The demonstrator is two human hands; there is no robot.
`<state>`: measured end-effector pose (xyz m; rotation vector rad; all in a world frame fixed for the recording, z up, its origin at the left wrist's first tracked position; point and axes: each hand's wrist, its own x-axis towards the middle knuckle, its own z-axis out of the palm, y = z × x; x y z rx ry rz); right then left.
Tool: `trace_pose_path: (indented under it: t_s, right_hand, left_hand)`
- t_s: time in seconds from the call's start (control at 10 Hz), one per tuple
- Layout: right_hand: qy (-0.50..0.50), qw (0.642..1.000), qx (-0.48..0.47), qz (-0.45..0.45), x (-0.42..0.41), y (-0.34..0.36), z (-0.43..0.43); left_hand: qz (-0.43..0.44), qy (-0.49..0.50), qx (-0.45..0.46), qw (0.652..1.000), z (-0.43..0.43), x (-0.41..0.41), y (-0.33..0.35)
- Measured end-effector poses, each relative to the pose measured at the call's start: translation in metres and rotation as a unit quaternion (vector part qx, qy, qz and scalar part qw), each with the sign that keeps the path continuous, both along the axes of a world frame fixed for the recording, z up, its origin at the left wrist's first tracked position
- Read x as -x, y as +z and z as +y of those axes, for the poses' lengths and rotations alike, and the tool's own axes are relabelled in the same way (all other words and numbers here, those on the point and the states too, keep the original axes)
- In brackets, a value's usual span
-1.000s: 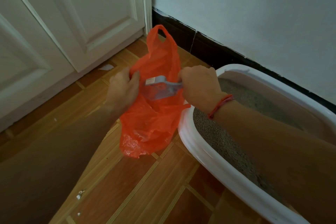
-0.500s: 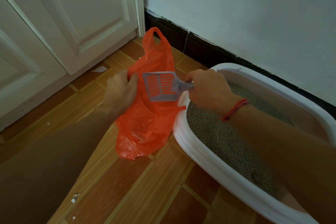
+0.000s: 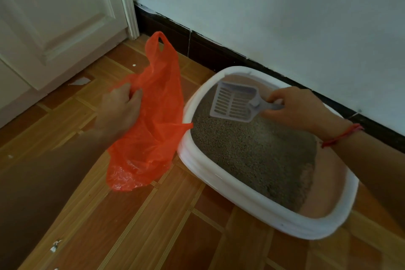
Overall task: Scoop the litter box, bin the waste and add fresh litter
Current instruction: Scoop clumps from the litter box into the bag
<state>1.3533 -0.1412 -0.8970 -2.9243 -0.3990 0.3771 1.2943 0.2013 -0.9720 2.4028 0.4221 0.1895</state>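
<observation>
We moved the scoop from bag to over the litter box; right hand grips its handle, scoop seemingly empty. Left hand pinches bag rim, holding it ready.

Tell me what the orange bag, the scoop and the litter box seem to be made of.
Orange bag: thin plastic film, glossy and translucent; it crumples and catches glints.
Scoop: rigid moulded plastic, pale grey-lilac, matte, with clean cut slots.
Litter box: hard white plastic, likely, smooth and slightly shiny, with stepped ridges moulded round its rim.
</observation>
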Motion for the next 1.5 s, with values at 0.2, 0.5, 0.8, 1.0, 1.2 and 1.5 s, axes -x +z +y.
trace_pose_path:
  t_s: [0.2,0.5,0.8,1.0,1.2,1.5]
  right_hand:
    - [-0.03,0.976,0.203,0.078,0.019,-0.007,-0.042]
    - [-0.047,0.917,0.335,0.213,0.033,-0.021,-0.081]
    - [-0.077,0.882,0.341,0.315,0.059,-0.035,-0.087]
    - [-0.096,0.907,0.268,0.31,0.076,-0.055,-0.093]
    - [-0.113,0.936,0.168,0.289,0.077,-0.08,-0.079]
    - [-0.127,0.959,0.054,0.249,0.072,-0.104,-0.058]
  left_hand:
    - [0.022,-0.01,-0.031,0.999,-0.006,0.003,-0.003]
    - [0.016,0.004,-0.005,1.0,-0.019,0.003,-0.001]
    - [0.006,-0.007,-0.008,1.0,-0.019,-0.001,-0.007]
    - [0.0,-0.019,-0.008,1.0,-0.022,-0.003,-0.007]
    - [-0.005,-0.023,-0.017,1.0,-0.02,-0.003,-0.008]
    - [-0.002,0.001,0.002,1.0,-0.01,-0.003,-0.013]
